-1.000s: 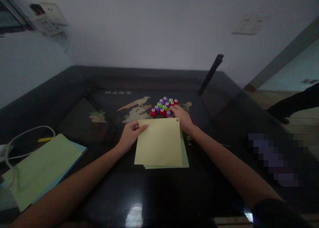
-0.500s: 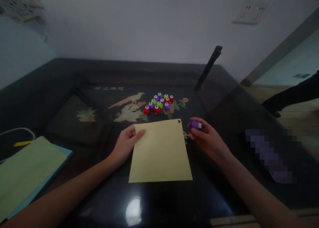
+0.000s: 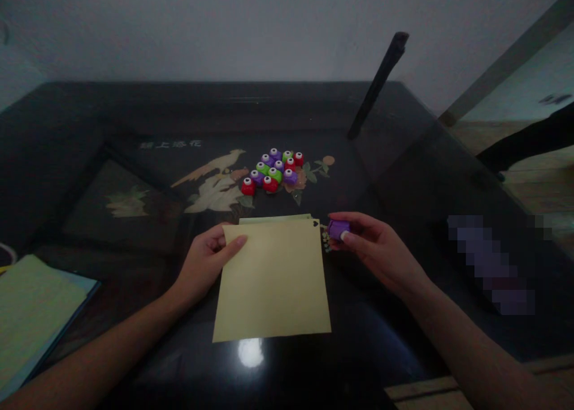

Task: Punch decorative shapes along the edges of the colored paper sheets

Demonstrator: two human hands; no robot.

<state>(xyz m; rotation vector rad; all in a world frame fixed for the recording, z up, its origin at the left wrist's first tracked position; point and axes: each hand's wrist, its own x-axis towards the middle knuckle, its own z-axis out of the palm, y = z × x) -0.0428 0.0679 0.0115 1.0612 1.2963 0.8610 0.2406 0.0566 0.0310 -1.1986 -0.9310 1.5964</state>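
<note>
A pale yellow sheet of paper (image 3: 273, 281) lies on the dark glossy table (image 3: 134, 129), with another sheet's edge showing just behind it. My left hand (image 3: 204, 263) pinches the sheet's top left corner, thumb on top. My right hand (image 3: 374, 248) is closed on a small purple paper punch (image 3: 338, 229) held beside the sheet's top right corner, where a small heart-shaped hole shows. Farther back, a cluster of several red, green and purple punches (image 3: 273, 170) sits on the table's inlaid bird picture.
A stack of green and blue paper (image 3: 31, 314) lies at the left edge. A black rod (image 3: 379, 81) leans up at the back right. A blurred patch (image 3: 493, 260) lies on the right side of the table. Dark legs of another person (image 3: 533, 138) show far right.
My right hand took a purple punch from the cluster and brought it to the sheet's top right corner. The view dropped and shifted right. My left hand stayed on the paper.
</note>
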